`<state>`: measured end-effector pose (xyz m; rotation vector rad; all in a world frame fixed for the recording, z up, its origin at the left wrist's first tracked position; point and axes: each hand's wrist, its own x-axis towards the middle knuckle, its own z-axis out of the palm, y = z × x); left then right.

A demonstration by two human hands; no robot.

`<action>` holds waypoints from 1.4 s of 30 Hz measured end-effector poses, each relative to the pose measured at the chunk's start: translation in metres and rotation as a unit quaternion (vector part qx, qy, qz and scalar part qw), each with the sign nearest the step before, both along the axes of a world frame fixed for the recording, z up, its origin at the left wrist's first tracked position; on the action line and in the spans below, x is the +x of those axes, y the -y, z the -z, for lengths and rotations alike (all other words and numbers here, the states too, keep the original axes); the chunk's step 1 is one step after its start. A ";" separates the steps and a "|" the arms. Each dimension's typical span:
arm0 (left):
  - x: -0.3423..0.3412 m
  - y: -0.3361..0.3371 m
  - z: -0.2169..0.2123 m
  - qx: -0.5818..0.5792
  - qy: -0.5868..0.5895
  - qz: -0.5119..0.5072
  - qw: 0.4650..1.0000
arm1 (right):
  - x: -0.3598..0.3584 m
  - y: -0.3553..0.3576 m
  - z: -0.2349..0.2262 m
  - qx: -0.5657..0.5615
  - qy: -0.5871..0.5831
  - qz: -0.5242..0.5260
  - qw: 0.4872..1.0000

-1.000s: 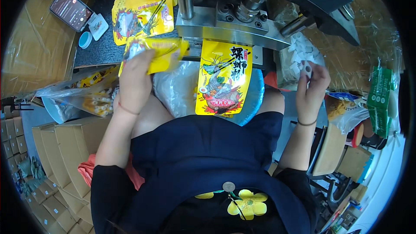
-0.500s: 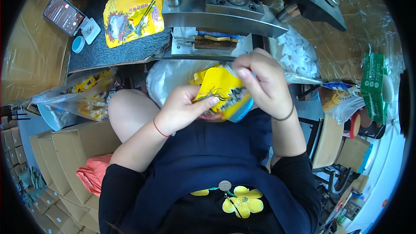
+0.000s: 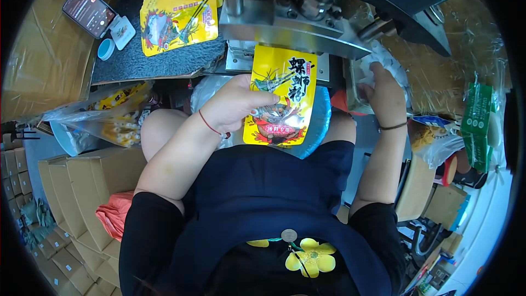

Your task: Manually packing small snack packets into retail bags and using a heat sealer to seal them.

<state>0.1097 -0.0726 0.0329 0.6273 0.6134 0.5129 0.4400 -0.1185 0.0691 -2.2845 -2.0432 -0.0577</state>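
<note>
A yellow printed pouch stands upright in front of my lap, its front facing up at me. My left hand grips its left edge, thumb across the front. The pouch's top end overlaps the metal base of a press machine. Over on the right, my right hand reaches into a clear bin of small white pieces. Its thumb and forefinger are apart, and the other fingers are partly hidden. No piece shows between them.
A stack of similar yellow pouches lies on a dark grey mat at the far left, beside a phone on a stand. Cardboard boxes stand at left. Filled plastic bags hang below the worktop.
My right hand has left the pouch's top and moved right to the bin of white pieces. The pouch, still in my left hand, has turned upright and rises nearer the press.
</note>
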 end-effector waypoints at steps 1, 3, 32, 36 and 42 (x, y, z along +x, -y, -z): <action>0.000 -0.002 -0.002 -0.018 -0.009 -0.004 1.000 | 0.002 -0.001 0.003 0.002 -0.001 -0.002 1.000; -0.003 -0.002 0.001 -0.015 -0.022 -0.008 1.000 | 0.003 -0.003 0.007 -0.012 -0.031 -0.043 0.999; -0.012 0.057 0.003 0.137 -0.055 0.086 0.985 | -0.101 0.000 -0.032 0.022 -0.351 -0.318 0.880; -0.003 0.057 0.014 0.025 0.000 0.078 0.997 | -0.078 0.013 -0.036 0.050 -0.160 -0.180 0.969; -0.006 -0.002 0.009 0.008 -0.010 -0.008 1.000 | -0.016 -0.008 -0.003 0.055 -0.035 -0.042 0.997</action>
